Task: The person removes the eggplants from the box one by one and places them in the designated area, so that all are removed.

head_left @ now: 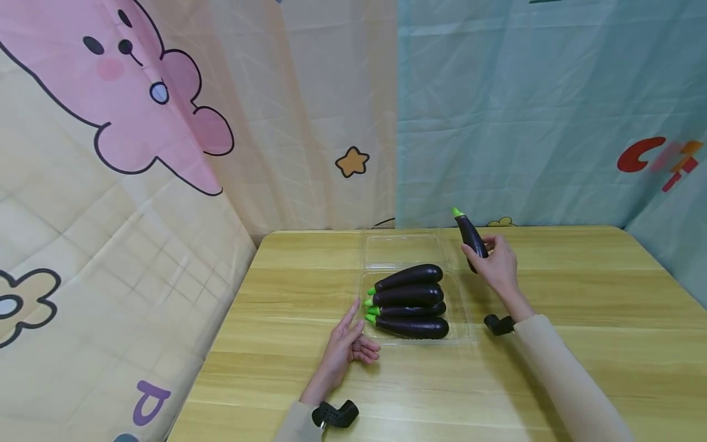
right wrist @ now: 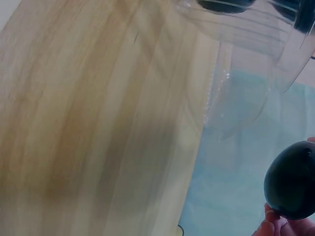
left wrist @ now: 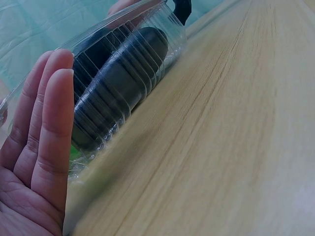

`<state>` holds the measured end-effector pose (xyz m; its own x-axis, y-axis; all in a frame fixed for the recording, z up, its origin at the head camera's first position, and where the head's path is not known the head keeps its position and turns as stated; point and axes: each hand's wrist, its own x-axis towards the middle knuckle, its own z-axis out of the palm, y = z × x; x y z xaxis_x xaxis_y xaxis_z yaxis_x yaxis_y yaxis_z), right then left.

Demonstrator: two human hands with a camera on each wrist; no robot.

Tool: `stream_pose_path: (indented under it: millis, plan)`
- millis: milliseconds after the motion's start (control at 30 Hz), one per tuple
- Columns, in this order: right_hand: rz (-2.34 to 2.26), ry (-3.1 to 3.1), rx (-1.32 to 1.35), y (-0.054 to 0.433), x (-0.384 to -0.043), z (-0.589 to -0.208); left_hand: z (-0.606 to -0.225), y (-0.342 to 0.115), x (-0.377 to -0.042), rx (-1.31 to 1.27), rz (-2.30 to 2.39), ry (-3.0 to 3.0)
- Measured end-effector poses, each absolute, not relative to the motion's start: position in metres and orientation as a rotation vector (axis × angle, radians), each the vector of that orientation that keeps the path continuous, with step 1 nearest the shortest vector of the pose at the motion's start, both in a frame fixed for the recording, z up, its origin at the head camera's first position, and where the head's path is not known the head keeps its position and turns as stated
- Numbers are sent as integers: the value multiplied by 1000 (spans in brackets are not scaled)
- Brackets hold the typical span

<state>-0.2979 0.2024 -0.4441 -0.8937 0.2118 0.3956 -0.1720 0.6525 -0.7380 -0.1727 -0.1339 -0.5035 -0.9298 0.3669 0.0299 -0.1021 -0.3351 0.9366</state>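
My right hand point(head_left: 501, 269) grips a dark purple eggplant point(head_left: 468, 233) by its thick lower part. Its bright green stem points up and away, above the back of the table. In the right wrist view the rounded end of this eggplant point(right wrist: 293, 182) faces the camera, fingertips around it. Several more eggplants point(head_left: 411, 327) lie side by side in a clear plastic box point(head_left: 459, 328), green stems to the left. My left hand point(head_left: 343, 348) is by the box's front left corner, holding nothing. The left wrist view shows its fingers point(left wrist: 56, 118) straight beside the ribbed box wall.
The box's clear lid point(head_left: 403, 250) is folded open toward the back of the wooden table point(head_left: 276, 294). Printed cloth curtains point(head_left: 309, 110) hang behind the table and along its sides. A dark camera mount point(head_left: 335, 414) sits on each wrist.
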Motion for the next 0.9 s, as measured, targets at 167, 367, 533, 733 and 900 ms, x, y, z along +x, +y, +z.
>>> stream_pose_path:
  millis: [167, 367, 533, 733, 900]
  plan:
    - [1118, -2473, -45, 206, -302, -447, -503, -134, -172, 340, 2330, 1604]
    - [1101, -2533, -62, 210, -308, -452, -504, -134, -173, 339, 2329, 1606]
    - [1093, -2582, -70, 213, -310, -457, -505, -135, -173, 332, 2330, 1603]
    - [1090, -2635, -93, 215, -311, -463, -506, -134, -173, 334, 2331, 1605]
    - [1081, -2675, -100, 217, -311, -466, -505, -134, -173, 335, 2333, 1604]
